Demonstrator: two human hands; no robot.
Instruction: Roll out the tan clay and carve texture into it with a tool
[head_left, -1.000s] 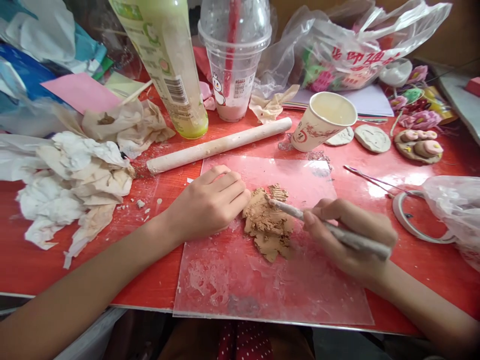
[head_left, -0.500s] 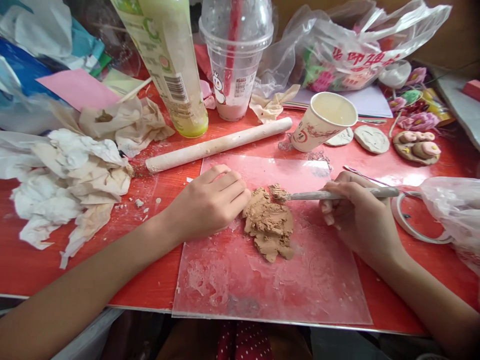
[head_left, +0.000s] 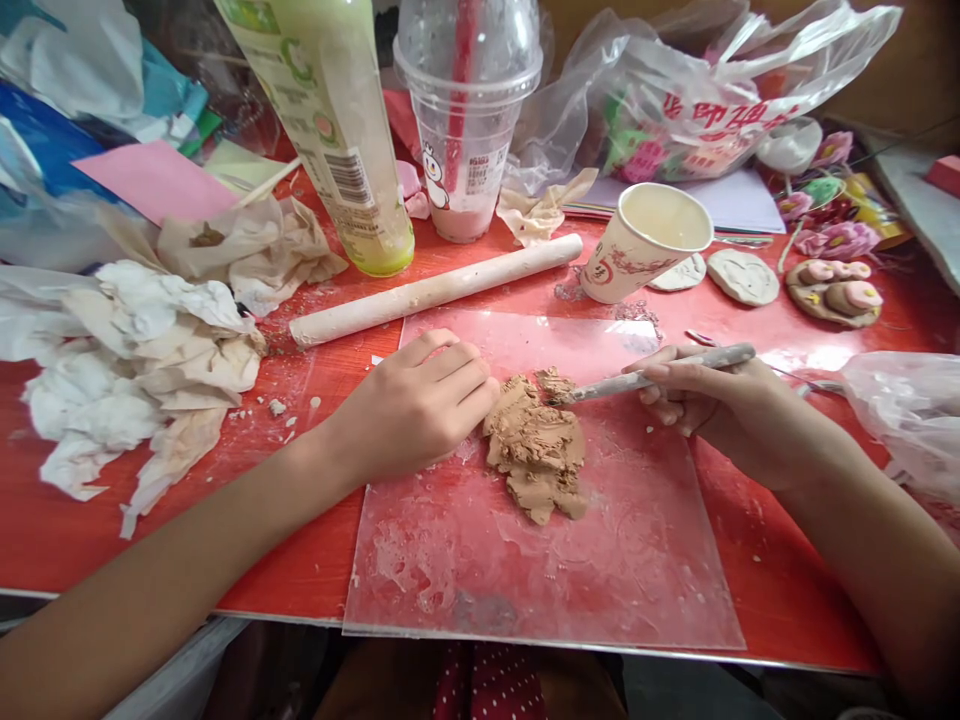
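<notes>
A flattened, rough-topped lump of brown clay (head_left: 536, 450) lies on a clear plastic sheet (head_left: 420, 590). My right hand (head_left: 697, 390) is closed around a grey, clay-smeared modelling tool (head_left: 637, 382), held like a pen. The tool's tip meets a small raised clump at the clay's upper right edge; clay covers its end, so the tip's shape is hidden. Palm down on the sheet, my left hand (head_left: 435, 395) rests at the clay's left edge with its fingers loosely bent and side by side. I see nothing held in it; the thumb is out of sight.
Behind the sheet lies a rolling pin (head_left: 442, 290). A paper cup (head_left: 645, 245) of cloudy liquid, a tall bottle (head_left: 337, 150) and a plastic cup (head_left: 465, 130) stand further back. Crumpled tissues (head_left: 142, 370) spread left; clay discs (head_left: 742, 277) and a plastic bag (head_left: 911, 410) sit right.
My right hand has shifted slightly, tilting the tool so its back end sits higher and further left. The tip stays at the clay's upper right edge. My left hand has barely moved.
</notes>
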